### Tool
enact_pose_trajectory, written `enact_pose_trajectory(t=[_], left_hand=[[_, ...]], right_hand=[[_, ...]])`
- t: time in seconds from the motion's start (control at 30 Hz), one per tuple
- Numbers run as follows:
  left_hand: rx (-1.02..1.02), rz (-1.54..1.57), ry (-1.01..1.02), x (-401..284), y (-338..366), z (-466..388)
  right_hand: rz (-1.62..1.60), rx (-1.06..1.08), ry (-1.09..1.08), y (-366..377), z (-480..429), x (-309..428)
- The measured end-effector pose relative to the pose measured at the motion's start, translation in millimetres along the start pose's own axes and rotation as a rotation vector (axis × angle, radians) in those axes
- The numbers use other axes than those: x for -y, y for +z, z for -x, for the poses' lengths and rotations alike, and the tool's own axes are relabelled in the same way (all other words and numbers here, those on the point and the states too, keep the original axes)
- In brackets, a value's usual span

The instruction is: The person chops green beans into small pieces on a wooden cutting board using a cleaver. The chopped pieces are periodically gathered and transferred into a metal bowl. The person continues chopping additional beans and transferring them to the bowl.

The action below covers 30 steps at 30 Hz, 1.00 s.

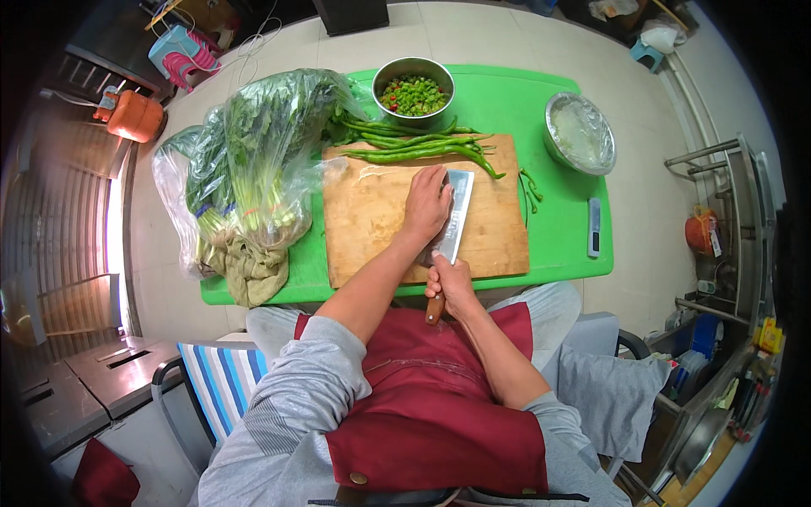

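Observation:
My right hand (451, 282) grips the wooden handle (434, 310) of a cleaver, near its heel. The blade (457, 212) points away from me over the wooden cutting board (367, 215). Along the blade's left side lies my left hand (427, 201), its fingers stretched forward and close together; its palm side is hidden. Several long green chili peppers (418, 151) lie across the board's far edge, beyond my fingertips. Wet marks show on the wood left of my left hand. Behind the peppers stands a steel bowl (413, 115) of chopped green and red chili.
Plastic bags of leafy greens (272, 146) and a crumpled cloth (253, 269) cover the left side of the green table (557, 253). A film-covered metal bowl (580, 133) stands at right, above a grey-handled tool (593, 228). Pepper stems (532, 190) lie beside the board.

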State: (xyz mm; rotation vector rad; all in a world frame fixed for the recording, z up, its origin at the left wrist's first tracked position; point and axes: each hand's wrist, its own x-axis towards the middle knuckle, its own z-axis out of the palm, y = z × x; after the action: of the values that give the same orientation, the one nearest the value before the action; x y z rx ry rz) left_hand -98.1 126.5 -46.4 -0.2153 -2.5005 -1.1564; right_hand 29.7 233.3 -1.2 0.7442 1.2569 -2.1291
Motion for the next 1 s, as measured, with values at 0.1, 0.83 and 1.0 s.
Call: enact_pose_trajectory(t=[0.1, 0.83, 1.0], left_hand=[[-0.012, 0.065, -0.054, -2, -8, 4], [-0.111, -0.099, 0.115, 37, -68, -222], [0.243, -0.199, 0.386, 31, -83, -128]], right_hand=[[0.015, 0.041, 0.007, 4, 3, -3], [1.005, -0.179, -0.542, -53, 61, 70], [1.46, -0.253, -0.8, -110, 82, 56]])
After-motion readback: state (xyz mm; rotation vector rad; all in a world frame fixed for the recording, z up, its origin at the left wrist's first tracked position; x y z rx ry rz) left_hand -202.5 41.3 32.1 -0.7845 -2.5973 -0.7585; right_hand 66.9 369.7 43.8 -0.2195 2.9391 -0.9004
